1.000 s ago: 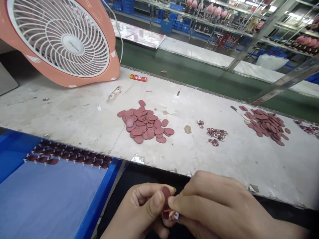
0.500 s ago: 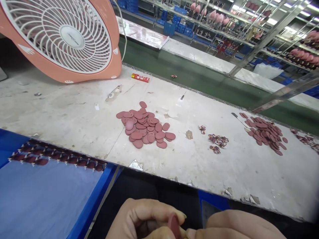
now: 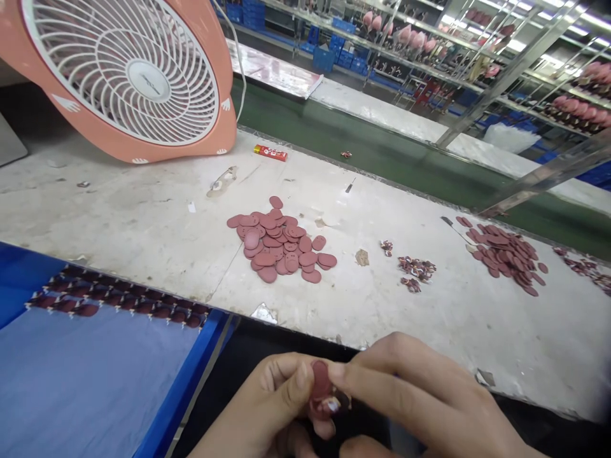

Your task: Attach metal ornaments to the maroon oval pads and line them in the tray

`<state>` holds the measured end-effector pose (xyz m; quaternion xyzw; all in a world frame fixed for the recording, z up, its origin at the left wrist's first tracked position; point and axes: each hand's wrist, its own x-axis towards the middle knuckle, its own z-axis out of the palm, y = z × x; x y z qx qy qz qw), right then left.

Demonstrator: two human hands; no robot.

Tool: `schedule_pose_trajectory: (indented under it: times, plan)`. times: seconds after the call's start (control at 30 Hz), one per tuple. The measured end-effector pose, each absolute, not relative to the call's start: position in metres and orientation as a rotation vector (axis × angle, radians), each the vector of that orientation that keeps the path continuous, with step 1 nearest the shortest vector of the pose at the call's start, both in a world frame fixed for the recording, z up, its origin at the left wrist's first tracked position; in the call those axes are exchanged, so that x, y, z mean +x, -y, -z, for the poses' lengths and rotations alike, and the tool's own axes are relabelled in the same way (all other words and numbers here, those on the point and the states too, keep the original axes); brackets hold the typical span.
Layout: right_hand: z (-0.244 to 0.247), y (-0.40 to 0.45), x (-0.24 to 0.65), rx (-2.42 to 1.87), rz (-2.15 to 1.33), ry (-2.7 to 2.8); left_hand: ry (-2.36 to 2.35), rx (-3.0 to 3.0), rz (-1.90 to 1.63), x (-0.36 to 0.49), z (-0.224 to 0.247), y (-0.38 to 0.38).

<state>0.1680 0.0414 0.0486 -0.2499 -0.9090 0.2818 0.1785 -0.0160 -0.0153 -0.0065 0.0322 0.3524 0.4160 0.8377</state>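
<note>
The left hand (image 3: pixel 270 401) grips a flat maroon oval piece (image 3: pixel 321 380) between thumb and fingers, while the right hand (image 3: pixel 420 394) pinches at it from the other side. Both are held just off the near edge of a scuffed white surface (image 3: pixel 143 191), well short of a loose heap of matching maroon ovals (image 3: pixel 281 242).

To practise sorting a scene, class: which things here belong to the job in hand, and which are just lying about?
Belonging:
left hand
right hand
red oval
pile of red ovals
small printed bits

Lying about:
fan
red packet
</note>
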Motion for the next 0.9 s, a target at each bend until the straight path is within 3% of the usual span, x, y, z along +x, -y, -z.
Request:
schedule_pose_trajectory:
  times: [0.33,0.5,0.6,0.77,0.9]
  plan:
    - [-0.028,-0.040,0.152,-0.773,-1.104,2.192,-0.713,-0.095,-0.873,-0.019,0.017,0.016]
    - [-0.022,-0.036,0.147,-0.785,-1.040,2.141,-0.692,0.004,-0.863,-0.021,0.021,0.016]
    - [-0.015,-0.032,0.141,-0.766,-0.840,2.133,-0.795,0.116,-0.996,-0.023,0.025,0.021]
    - [0.011,-0.025,0.120,-0.707,-0.158,2.137,-1.223,0.399,-1.457,-0.031,0.035,0.038]
    - [0.026,-0.024,0.098,-0.563,-0.049,2.149,-1.347,0.592,-1.496,-0.039,0.037,0.044]
